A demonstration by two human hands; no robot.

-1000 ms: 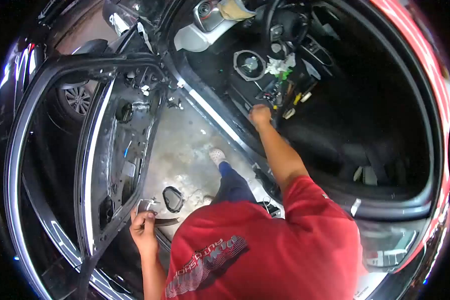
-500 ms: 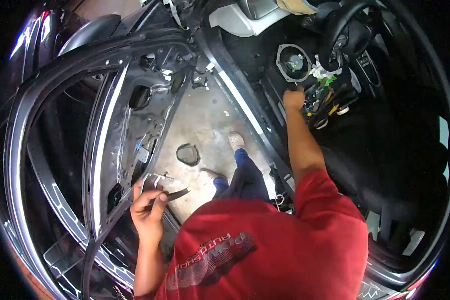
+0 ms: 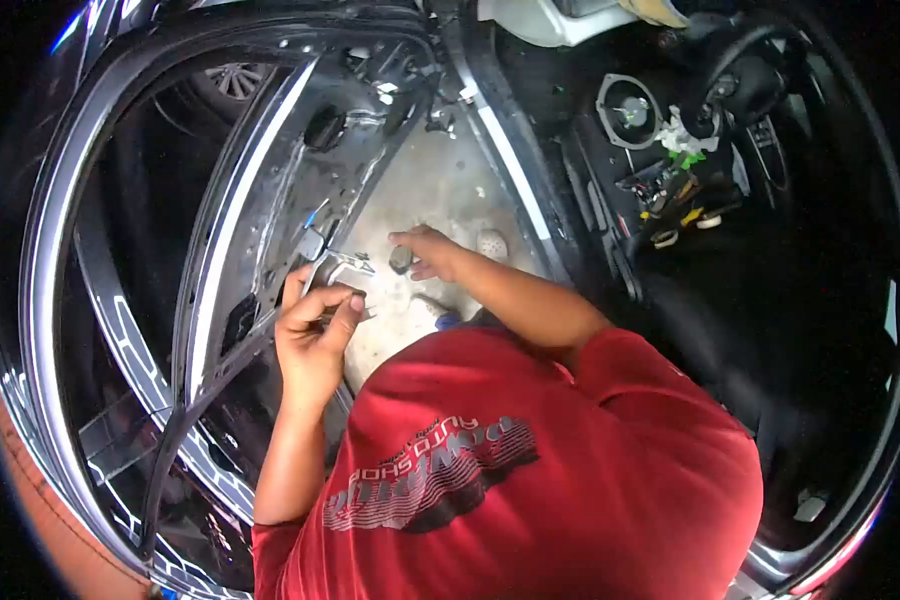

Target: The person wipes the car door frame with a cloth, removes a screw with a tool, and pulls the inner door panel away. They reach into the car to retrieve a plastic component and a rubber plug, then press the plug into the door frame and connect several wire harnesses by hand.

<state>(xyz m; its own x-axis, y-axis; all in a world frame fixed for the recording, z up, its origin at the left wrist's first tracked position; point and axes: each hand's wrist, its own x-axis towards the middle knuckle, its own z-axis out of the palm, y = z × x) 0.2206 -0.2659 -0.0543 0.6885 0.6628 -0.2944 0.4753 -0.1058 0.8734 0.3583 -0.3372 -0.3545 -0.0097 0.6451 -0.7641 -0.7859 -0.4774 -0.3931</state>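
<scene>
My left hand, beside the door's inner edge, has its fingers closed around a light metal bracket with thin arms. Its thumb presses against the curled index finger, and whether the dark strip is still in that pinch is hard to see. Over the concrete floor, my right hand curls its thumb and fingers around a small dark rounded piece, too blurred to name. A blue-tipped rod stands out from the stripped car door just above the bracket.
The open door frame is on the left, and the car's sill runs along the right. Inside lie a round speaker, several tools and a crumpled white cloth. A steering wheel is at upper right.
My right hand has come out of the car interior to the space near my left hand. My left hand has moved slightly up and right, still gripping the bracket. The view has shifted.
</scene>
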